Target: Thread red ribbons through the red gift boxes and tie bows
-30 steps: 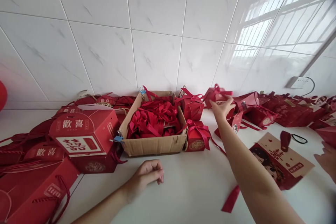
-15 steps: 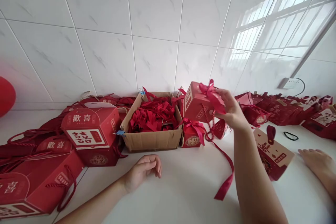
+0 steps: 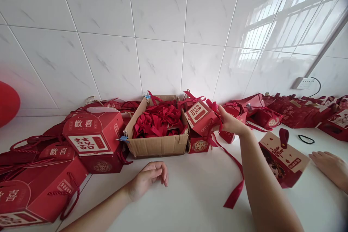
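Observation:
My right hand [image 3: 230,121] grips a red gift box [image 3: 200,117] by its ribboned side, and the box is tilted over a smaller red box [image 3: 198,144] beside the carton. From the held box a long red ribbon [image 3: 235,188] trails down onto the white table [image 3: 190,192]. My left hand [image 3: 150,178] rests on the table in front of the cardboard carton [image 3: 157,146], fingers loosely curled and apart, holding nothing. Red ribbons [image 3: 160,117] fill the carton.
Large red boxes [image 3: 94,130] with rope handles are stacked at the left. A beige and red box [image 3: 284,156], a black band [image 3: 306,139] and another person's hand [image 3: 328,166] are at the right. More red bags [image 3: 296,112] line the tiled wall.
My right hand has moved left and down with the red box, which is now lower, over the small box. The beige and red box has turned slightly. My left hand has stayed put.

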Tool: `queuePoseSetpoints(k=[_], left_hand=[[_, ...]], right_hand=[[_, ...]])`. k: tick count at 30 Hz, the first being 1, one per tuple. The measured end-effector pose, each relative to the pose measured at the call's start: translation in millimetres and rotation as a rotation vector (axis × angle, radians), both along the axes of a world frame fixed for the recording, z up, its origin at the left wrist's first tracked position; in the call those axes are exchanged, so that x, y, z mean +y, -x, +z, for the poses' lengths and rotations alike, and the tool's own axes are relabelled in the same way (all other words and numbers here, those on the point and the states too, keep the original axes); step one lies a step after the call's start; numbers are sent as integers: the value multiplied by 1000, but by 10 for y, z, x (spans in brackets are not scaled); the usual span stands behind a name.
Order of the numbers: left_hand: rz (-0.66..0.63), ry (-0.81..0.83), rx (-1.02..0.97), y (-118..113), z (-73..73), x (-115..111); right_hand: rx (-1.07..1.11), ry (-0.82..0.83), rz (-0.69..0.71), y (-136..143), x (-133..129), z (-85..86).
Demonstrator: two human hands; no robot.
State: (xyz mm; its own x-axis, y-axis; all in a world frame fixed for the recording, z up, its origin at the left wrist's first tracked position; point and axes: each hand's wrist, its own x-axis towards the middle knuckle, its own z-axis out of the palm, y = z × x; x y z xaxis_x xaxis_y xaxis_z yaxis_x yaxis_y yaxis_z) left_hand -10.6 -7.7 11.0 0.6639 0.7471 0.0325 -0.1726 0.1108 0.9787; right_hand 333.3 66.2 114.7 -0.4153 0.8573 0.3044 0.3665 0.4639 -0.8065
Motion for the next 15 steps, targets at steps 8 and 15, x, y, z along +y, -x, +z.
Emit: queuePoseSetpoints(k=[8, 15], left_hand=[[13, -5, 33, -8, 42, -12], [31, -6, 80, -21, 79, -24]], right_hand=[[94, -45, -65, -25, -43, 51], [-42, -58, -81, 64, -19, 20]])
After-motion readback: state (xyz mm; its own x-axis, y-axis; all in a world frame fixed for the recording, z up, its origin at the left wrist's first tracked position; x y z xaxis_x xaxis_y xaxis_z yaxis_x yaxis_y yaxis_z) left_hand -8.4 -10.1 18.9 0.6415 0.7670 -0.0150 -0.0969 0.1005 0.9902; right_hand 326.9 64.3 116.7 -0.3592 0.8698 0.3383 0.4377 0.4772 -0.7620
